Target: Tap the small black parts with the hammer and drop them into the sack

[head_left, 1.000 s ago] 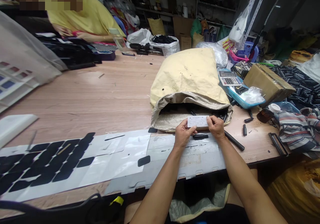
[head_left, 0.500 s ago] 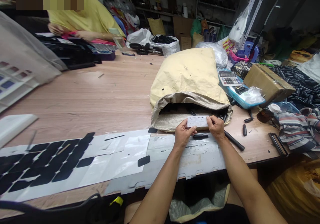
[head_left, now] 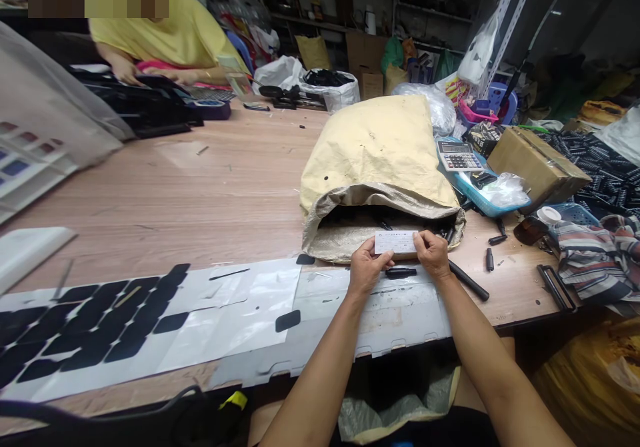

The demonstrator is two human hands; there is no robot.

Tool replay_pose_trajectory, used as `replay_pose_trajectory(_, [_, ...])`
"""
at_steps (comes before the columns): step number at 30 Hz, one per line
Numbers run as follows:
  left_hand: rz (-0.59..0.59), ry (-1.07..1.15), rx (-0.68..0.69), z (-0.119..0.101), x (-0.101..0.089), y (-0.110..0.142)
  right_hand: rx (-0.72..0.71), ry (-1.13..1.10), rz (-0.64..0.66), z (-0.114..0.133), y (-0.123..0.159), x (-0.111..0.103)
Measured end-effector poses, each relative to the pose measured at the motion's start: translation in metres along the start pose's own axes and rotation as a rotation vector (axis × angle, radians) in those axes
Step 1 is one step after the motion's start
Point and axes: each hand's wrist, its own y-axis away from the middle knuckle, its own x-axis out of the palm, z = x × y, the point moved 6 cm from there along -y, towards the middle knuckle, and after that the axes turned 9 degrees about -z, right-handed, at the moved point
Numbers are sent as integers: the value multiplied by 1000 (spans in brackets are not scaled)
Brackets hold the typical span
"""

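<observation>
Between my two hands is a small white printed paper slip (head_left: 395, 242). My left hand (head_left: 368, 267) pinches its left edge, and my right hand (head_left: 432, 255) pinches the right edge. The print is too small to read. Just behind the slip lies a large yellow woven sack (head_left: 380, 140) on its side, its mouth towards me and dark pieces inside. Below the slip, a short black handle-like piece (head_left: 401, 273) rests on the grey sheet (head_left: 400, 320). To the right of my right hand lies a longer black tube (head_left: 469, 280).
At left, black rounded pads (head_left: 135, 314) lie on white paper (head_left: 235, 320). On the right are a calculator (head_left: 460, 156), a blue basket (head_left: 493, 197), a cardboard box (head_left: 537, 164) and a brown jar (head_left: 531, 229). Across the table sits a person in a yellow shirt (head_left: 165, 30).
My hands and the paper slip have stayed in place. Across the table, the other person's hands have shifted over the dark item in front of them.
</observation>
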Motion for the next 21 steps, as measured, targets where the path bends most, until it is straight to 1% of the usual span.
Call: replay_pose_trajectory(21, [8, -19, 20, 1, 0, -1, -7, -12, 4, 0, 0, 0])
